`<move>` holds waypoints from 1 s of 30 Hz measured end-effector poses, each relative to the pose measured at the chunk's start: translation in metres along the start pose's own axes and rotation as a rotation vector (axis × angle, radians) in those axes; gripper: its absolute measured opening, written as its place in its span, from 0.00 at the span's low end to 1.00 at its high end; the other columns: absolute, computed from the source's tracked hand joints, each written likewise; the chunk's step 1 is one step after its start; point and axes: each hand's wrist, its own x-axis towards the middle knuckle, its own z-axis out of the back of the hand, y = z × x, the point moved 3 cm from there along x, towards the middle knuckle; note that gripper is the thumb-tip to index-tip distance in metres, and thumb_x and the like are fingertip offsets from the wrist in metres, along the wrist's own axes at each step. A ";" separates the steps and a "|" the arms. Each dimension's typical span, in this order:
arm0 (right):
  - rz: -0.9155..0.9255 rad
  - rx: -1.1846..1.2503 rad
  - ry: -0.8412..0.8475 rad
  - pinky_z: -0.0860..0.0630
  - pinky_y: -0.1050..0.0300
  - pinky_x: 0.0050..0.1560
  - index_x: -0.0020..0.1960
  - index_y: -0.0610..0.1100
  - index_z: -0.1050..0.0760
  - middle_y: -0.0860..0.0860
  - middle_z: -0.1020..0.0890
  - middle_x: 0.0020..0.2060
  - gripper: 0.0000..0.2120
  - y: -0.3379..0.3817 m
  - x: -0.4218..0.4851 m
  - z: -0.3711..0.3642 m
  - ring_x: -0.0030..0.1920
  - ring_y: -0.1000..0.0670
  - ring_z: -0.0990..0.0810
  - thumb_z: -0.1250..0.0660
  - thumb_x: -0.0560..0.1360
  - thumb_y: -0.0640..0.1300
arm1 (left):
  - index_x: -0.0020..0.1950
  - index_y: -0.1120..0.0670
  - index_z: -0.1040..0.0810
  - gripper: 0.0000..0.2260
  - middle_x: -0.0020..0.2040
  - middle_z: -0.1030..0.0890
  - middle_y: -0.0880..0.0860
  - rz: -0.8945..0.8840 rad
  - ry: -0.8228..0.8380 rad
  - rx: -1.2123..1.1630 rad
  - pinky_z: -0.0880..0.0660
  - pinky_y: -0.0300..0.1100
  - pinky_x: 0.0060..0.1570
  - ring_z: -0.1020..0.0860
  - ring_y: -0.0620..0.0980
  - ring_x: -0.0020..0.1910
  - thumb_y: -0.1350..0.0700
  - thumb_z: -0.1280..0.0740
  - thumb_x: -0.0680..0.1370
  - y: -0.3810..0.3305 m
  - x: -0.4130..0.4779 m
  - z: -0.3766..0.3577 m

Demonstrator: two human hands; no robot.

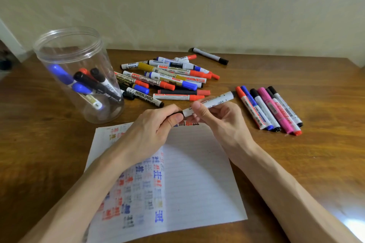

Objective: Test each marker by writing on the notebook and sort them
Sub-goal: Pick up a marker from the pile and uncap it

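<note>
A white-barrelled marker (214, 101) is held level above the top edge of the notebook page (189, 179). My left hand (152, 126) grips its black cap end, and my right hand (215, 118) pinches the white barrel between thumb and fingers. The page carries rows of red, blue and black test marks on its left half. Behind my hands lies a loose pile of markers (167, 77). A row of several markers (270, 108) sits side by side to the right. A clear plastic jar (79, 75) at the left holds several markers.
A single black-capped marker (210, 56) lies alone near the wall at the back of the brown wooden table (316, 77). The jar stands close to the page's upper left corner. A pale wall runs along the table's far edge.
</note>
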 end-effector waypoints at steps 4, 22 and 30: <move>-0.045 0.031 0.033 0.15 0.49 0.55 0.48 0.43 0.14 0.45 0.11 0.44 0.10 0.000 0.002 0.002 0.47 0.44 0.11 0.28 0.79 0.50 | 0.54 0.45 0.24 0.12 0.42 0.17 0.46 0.019 -0.043 0.159 0.22 0.56 0.41 0.19 0.48 0.41 0.41 0.44 0.85 -0.001 0.000 0.000; -0.042 -0.032 -0.203 0.18 0.61 0.46 0.46 0.42 0.16 0.48 0.12 0.37 0.13 -0.004 0.001 -0.006 0.39 0.51 0.13 0.26 0.79 0.52 | 0.51 0.52 0.25 0.08 0.42 0.17 0.47 0.032 -0.293 0.511 0.32 0.41 0.36 0.19 0.51 0.37 0.48 0.35 0.82 -0.007 0.004 -0.020; -0.020 -0.061 -0.138 0.21 0.63 0.39 0.44 0.39 0.16 0.47 0.14 0.34 0.15 0.000 0.005 -0.013 0.34 0.53 0.17 0.28 0.81 0.51 | 0.58 0.53 0.22 0.17 0.51 0.16 0.47 -0.023 -0.244 0.343 0.19 0.49 0.43 0.17 0.49 0.46 0.42 0.40 0.81 0.002 -0.001 -0.013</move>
